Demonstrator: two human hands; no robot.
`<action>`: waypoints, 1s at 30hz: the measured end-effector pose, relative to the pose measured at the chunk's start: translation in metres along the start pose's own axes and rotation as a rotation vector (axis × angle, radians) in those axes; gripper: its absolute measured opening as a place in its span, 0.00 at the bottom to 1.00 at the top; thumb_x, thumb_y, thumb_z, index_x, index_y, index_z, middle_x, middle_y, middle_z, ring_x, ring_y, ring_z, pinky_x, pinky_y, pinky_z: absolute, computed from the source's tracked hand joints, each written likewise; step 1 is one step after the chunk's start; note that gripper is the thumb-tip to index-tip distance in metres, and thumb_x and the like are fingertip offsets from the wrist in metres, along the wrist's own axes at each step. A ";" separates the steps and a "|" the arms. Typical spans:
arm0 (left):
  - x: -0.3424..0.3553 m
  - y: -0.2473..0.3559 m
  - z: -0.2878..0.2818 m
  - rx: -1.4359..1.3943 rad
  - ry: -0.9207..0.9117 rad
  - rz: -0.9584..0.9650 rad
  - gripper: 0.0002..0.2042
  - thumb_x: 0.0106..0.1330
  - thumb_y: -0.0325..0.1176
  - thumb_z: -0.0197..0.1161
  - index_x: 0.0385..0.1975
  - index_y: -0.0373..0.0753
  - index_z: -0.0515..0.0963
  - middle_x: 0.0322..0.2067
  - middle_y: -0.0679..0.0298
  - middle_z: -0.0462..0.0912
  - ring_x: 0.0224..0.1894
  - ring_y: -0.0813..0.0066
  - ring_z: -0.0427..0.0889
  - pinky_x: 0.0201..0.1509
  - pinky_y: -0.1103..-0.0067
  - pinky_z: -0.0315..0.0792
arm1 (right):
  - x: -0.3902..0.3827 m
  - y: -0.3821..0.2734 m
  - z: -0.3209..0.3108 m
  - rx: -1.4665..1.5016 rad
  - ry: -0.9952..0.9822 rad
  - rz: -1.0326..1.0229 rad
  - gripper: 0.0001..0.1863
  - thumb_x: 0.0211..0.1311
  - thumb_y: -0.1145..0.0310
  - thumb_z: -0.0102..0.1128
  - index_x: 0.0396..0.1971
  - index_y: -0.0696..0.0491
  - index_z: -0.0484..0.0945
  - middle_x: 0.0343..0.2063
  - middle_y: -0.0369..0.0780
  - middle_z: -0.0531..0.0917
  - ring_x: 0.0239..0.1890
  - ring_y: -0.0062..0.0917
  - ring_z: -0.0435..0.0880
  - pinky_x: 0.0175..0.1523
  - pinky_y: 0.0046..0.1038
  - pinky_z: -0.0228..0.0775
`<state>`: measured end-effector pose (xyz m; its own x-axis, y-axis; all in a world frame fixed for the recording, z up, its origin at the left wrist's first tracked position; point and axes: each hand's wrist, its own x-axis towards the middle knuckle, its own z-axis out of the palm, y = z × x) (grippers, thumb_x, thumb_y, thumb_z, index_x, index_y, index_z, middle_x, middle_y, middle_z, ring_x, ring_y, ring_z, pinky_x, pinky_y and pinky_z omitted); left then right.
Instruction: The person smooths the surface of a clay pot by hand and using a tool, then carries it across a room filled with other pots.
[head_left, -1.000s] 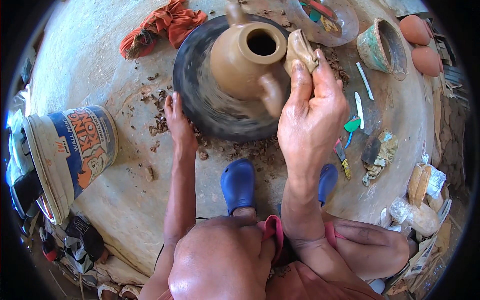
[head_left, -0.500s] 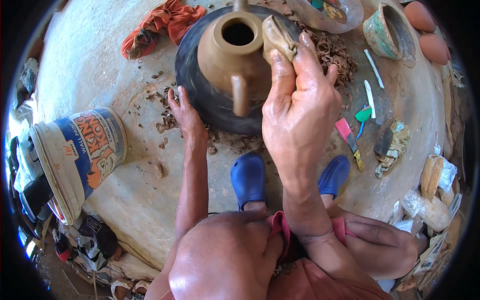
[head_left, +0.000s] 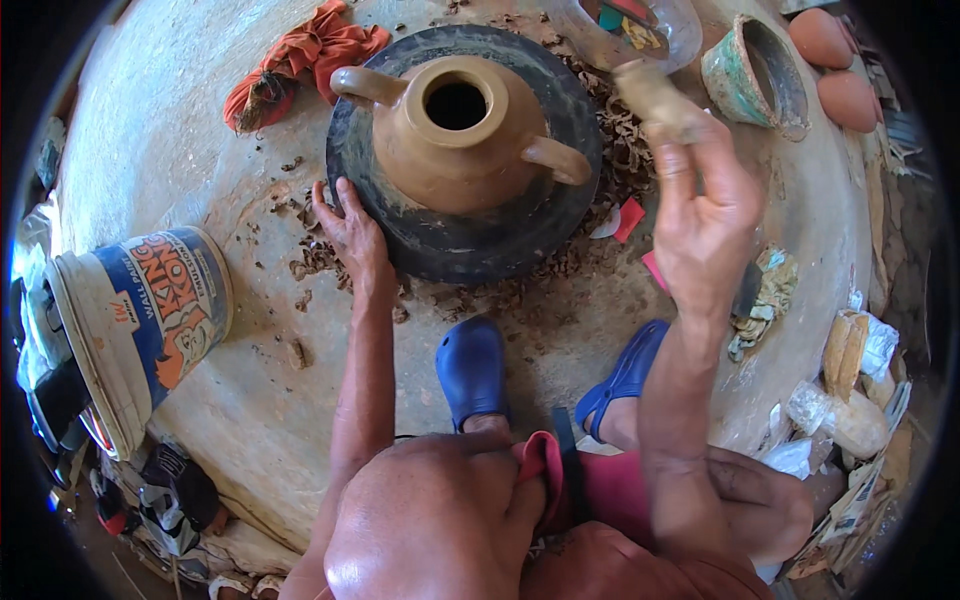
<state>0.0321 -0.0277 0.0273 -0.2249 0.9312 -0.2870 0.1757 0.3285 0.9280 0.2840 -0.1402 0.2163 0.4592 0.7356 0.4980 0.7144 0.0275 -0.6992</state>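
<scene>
A brown wet clay pot (head_left: 455, 165) with a round open mouth and two looped handles stands upright on a black potter's wheel (head_left: 470, 258). One handle points far left, the other near right. My left hand (head_left: 358, 240) is at the wheel's left rim, its fingers stretched out and nothing held in them. To the right of the pot, raised and apart from it, my right hand (head_left: 708, 205) pinches a folded, clay-coloured piece of cloth (head_left: 655, 98). That cloth is slightly blurred, so its exact material is hard to make out.
Clay shavings (head_left: 625, 145) lie around the wheel. An orange cloth (head_left: 318, 50) is at far left, a paint bucket (head_left: 170, 310) at left. A green-stained pot (head_left: 760, 80) and reddish pots (head_left: 848, 100) stand far right. A crumpled rag (head_left: 770, 300) lies nearer.
My right hand has moved right, away from the pot's mouth, with the cloth. The wheel and pot have turned, bringing both handles to new positions, and now look sharp instead of blurred.
</scene>
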 end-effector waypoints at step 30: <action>-0.007 -0.019 0.001 -0.157 0.006 -0.021 0.37 0.83 0.52 0.57 0.79 0.35 0.52 0.70 0.43 0.69 0.68 0.59 0.72 0.73 0.67 0.68 | -0.068 0.063 -0.001 -0.435 -0.528 -0.328 0.18 0.66 0.71 0.64 0.54 0.43 0.89 0.56 0.41 0.88 0.67 0.41 0.81 0.71 0.50 0.66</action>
<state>0.0317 -0.0399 0.0115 -0.2325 0.9233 -0.3056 0.0194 0.3186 0.9477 0.2977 -0.1893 0.1388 -0.0480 0.9651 0.2576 0.9650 0.1114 -0.2376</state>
